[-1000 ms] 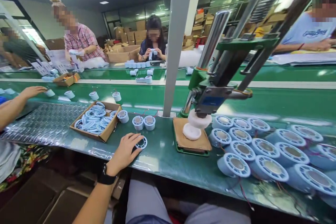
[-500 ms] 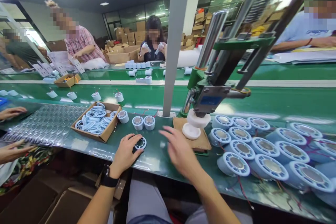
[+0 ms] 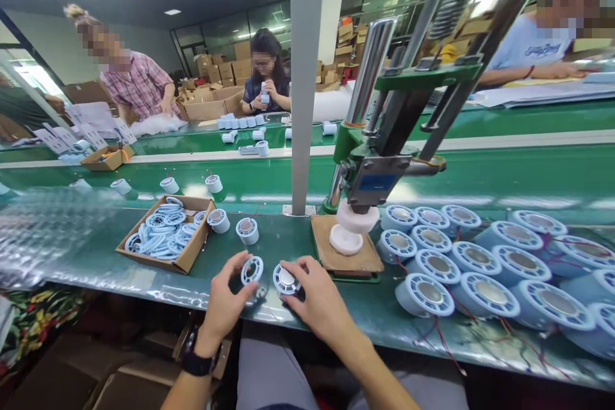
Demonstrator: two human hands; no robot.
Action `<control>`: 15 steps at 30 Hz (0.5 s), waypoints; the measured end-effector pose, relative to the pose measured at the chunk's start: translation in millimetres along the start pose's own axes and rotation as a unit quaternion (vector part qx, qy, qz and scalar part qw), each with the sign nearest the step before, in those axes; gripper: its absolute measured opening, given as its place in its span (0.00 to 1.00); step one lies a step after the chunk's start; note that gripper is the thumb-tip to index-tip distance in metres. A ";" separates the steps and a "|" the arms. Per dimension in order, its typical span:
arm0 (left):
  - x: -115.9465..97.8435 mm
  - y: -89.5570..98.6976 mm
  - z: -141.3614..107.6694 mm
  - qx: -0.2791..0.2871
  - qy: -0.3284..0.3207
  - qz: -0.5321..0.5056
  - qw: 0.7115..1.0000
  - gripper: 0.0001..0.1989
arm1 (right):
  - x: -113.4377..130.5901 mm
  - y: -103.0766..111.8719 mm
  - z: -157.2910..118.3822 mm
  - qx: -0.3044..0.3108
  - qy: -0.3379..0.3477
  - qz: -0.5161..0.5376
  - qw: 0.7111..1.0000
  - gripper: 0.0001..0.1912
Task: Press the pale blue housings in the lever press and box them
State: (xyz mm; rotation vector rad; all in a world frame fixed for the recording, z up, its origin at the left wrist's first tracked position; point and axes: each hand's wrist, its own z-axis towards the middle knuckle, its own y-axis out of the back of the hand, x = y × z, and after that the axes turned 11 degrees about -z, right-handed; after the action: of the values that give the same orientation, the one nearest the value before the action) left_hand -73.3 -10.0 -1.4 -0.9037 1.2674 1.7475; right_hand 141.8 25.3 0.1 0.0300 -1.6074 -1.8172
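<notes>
A blue ring (image 3: 260,268) seems tilted beside a cylinder (image 3: 286,277).

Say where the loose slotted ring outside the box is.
In the head view, the slotted ring is in the left hand, below centre, just left of the metal-centred blue cylinder in the right hand.

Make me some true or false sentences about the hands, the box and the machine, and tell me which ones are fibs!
1. The left hand holds a light-blue ring. True.
2. The right hand holds a round blue part. True.
3. Both wrists wear black bands. False: only the left wrist has a black band.
4. The near box is full of bananas. False: blue rings fill the open cardboard box.
5. Many blue parts stand right of the press. True.
</notes>
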 end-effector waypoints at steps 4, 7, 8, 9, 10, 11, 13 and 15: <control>-33.2 -22.7 -4.4 0.059 -0.066 0.048 0.995 0.30 | -3.1 -36.7 -9.1 -0.138 -0.008 0.118 0.983 0.28; -48.7 -35.4 0.8 0.088 -0.101 0.105 0.985 0.31 | -3.7 -50.2 -10.9 -0.184 -0.028 0.147 0.972 0.37; -50.7 -38.1 2.8 0.091 -0.105 0.116 0.983 0.32 | -3.8 -51.7 -11.5 -0.188 -0.036 0.152 0.970 0.39; -51.5 -40.2 4.2 0.089 -0.105 0.124 0.983 0.32 | -3.9 -52.2 -12.2 -0.190 -0.039 0.156 0.969 0.41; -51.3 -42.2 5.0 0.084 -0.101 0.129 0.983 0.33 | -3.9 -52.3 -12.7 -0.192 -0.038 0.156 0.968 0.41; -50.7 -44.1 4.9 0.076 -0.094 0.131 0.984 0.33 | -3.8 -52.2 -13.3 -0.195 -0.035 0.155 0.968 0.41; -48.9 -48.8 2.7 0.054 -0.077 0.129 0.987 0.33 | -3.4 -51.9 -14.0 -0.202 -0.032 0.144 0.968 0.39; -47.6 -54.8 -1.2 0.027 -0.061 0.118 0.991 0.32 | -2.6 -51.1 -14.3 -0.206 -0.031 0.129 0.969 0.38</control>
State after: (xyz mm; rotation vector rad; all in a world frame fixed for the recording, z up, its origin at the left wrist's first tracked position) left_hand -3.3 -8.9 17.7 -0.6255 1.3777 1.9106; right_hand 125.8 13.5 -49.2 -0.4094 -1.1796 -1.9198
